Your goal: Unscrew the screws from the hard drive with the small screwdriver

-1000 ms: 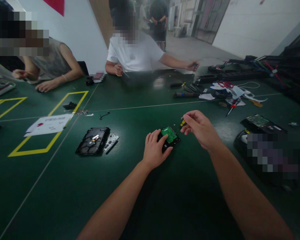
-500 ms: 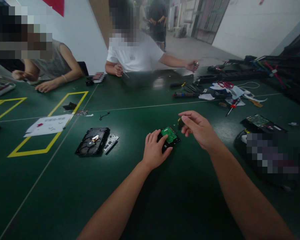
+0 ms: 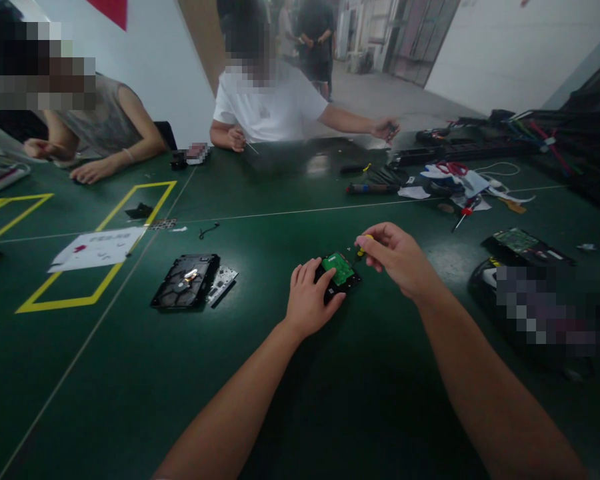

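Observation:
A small black hard drive with a green circuit board (image 3: 338,268) lies on the green table. My left hand (image 3: 310,297) holds it down from its left side, fingers spread along the far edge and over the board, thumb at the near edge. In my right hand (image 3: 393,257) is a small screwdriver (image 3: 363,248) with a yellow and black handle, pinched between thumb and fingers. Its thin shaft points down at the drive's right edge; the exact spot its tip touches is too small to tell.
To the left lie a larger black hard drive (image 3: 185,283) and a metal plate (image 3: 223,285). A printed sheet (image 3: 97,249) lies by yellow tape. Toward the right are a red-handled screwdriver (image 3: 465,212), a circuit board (image 3: 523,245) and cables. Two people sit opposite.
The screwdriver handle has turned in my right fingers, and more of its yellow shows. My left hand and the drive stay in place.

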### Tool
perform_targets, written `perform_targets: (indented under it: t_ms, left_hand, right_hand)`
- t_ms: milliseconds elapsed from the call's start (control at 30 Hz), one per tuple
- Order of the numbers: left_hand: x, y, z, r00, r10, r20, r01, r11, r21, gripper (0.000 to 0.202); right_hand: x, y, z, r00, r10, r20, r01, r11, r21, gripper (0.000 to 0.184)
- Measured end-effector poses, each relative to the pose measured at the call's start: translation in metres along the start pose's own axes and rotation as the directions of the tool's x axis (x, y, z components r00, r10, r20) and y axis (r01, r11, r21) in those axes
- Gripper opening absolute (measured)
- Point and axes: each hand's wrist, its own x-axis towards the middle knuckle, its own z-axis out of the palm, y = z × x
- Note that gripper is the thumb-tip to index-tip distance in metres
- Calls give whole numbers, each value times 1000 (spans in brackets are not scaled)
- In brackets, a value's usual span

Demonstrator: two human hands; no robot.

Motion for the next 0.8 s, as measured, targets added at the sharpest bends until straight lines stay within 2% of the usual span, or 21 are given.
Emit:
perform_targets:
  t_ms: [133, 300, 533, 800]
  left_hand:
    - [0, 0, 0, 1000, 0, 2, 0, 1000, -3, 55]
    - [0, -1, 0, 1000, 3, -1, -3, 1000, -5, 55]
    - [-1, 0, -1, 1000, 1, 0, -1, 1000, -7, 55]
    - [0, 0, -1, 1000, 1, 0, -1, 1000, -6, 55]
  right_hand:
    - [-1, 0, 0, 1000, 10, 6, -10, 1000, 18, 42]
    - [0, 0, -2, 997, -50, 51, 49, 999, 23, 31]
    - [1, 1, 0, 999, 17, 46, -19, 999, 50, 26]
    - [-1, 0, 2, 999, -38, 12, 38, 999, 26, 32]
